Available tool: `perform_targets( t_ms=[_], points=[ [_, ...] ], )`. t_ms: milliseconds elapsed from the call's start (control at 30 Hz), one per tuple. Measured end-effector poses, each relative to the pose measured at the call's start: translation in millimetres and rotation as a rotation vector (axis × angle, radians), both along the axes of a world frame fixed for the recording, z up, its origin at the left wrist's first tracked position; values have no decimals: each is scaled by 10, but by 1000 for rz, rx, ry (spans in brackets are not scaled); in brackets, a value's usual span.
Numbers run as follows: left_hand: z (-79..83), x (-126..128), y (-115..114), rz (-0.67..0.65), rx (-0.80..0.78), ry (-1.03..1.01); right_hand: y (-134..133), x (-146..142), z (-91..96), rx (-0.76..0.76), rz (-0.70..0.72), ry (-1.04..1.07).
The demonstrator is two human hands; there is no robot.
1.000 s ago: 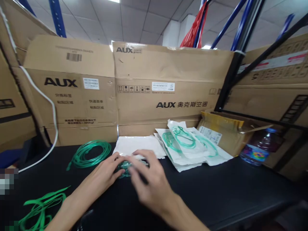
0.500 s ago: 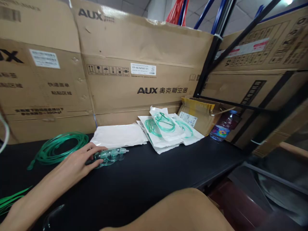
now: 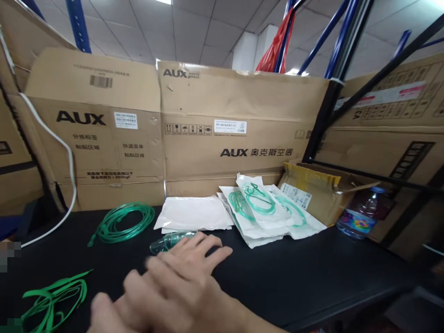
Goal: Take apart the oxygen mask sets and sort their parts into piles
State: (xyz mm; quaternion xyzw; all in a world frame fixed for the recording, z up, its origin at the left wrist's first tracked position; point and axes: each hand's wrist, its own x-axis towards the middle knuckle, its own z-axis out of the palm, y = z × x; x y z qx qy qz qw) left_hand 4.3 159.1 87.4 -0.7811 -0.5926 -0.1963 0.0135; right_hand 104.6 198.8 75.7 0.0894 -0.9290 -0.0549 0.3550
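Note:
My left hand (image 3: 199, 254) reaches over the black tabletop, its fingers stretched out and spread toward the right. Beside its fingers lies a clear, green-tinted plastic tube-like part (image 3: 169, 241); whether they touch cannot be told. In front, my right hand (image 3: 166, 296) crosses from the lower right, its bent fingers pointing left and smeared by motion. It hides the left wrist, and I cannot make out anything in it. Flat green straps (image 3: 53, 296) lie at the lower left. A coil of green tubing (image 3: 121, 224) rests behind them.
White pouches (image 3: 194, 212) lie at the back, with several more pouches of green tubing (image 3: 263, 208) to their right. An opened carton (image 3: 312, 189) and a labelled bottle (image 3: 359, 217) stand at the right. Large cardboard boxes (image 3: 194, 162) wall the back of the table (image 3: 294, 277).
The view has swung left and up. My left hand has left its grip on the plastic part and spread its fingers. My right hand has come across in front of it.

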Motion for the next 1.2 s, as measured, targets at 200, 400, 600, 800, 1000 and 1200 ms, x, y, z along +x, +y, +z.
perform_targets(
  t_ms=[200,400,600,800,1000,1200],
  points=[
    [7,322,-7,-84,37,-92,800,715,80,-100,-233,133],
    [381,564,171,-90,-86,-258,1404,1728,-64,-316,-739,346],
    [334,686,991,76,-126,-522,1655,2009,-267,-324,-803,210],
    [294,605,1691,288,-191,-670,1976,1784,-354,-278,-763,85],
    [418,395,2299,397,-208,-778,2226,1616,-305,-228,-728,-15],
    [466,361,2733,398,-248,-876,2371,1597,-376,-240,-755,-58]
  ],
)
